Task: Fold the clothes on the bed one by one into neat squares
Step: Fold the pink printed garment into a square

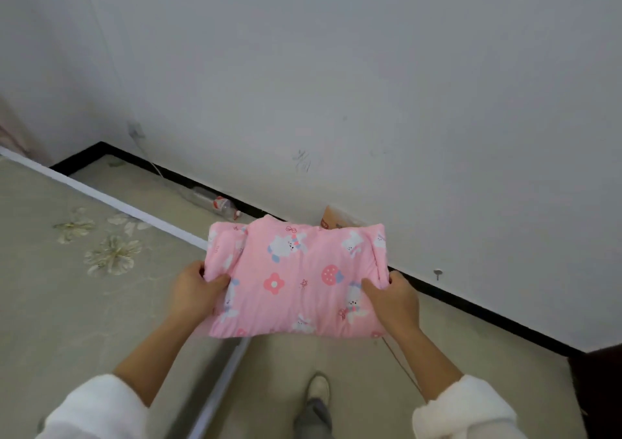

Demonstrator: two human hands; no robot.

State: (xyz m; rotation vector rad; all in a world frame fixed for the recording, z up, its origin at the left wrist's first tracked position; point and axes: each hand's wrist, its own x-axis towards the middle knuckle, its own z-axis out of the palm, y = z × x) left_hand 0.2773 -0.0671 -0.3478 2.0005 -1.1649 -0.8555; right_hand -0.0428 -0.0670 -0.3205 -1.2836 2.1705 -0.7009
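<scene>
**A:** From the head view: folded pink garment [296, 280] held up off the bed [50, 287], just past its right-hand edge, above bare floor.

**B:** Risky there?

**A:** Probably. Padded and springy by the look, so apt to puff open on any loosening of either pinch. Apt also to shed the tucked sleeve layers at the end away from the bed. Once dropped, bound for the floor beside the bed, near a shoe [318, 388]. Then a full refold.

**B:** Anything else down there?

**A:** A plastic bottle [218, 204] lying beyond the bed's far edge, against the wall. No place for clean laundry.

**B:** And the grip?

**A:** Left hand [195, 290] at the bed-side end: thumb laid on top, fingers curled round the edge, pinching the stacked layers. Right hand [393, 299] at the end away from the bed: same pinch, thumb over, fingers wrapped under. Neither spread wide, both closed only to the thickness of the cloth.

**B:** Square yet?

**A:** Nearly, judging from here, though bulging at the corners farthest from the body. Best laid flat on the bed before letting go.
</scene>
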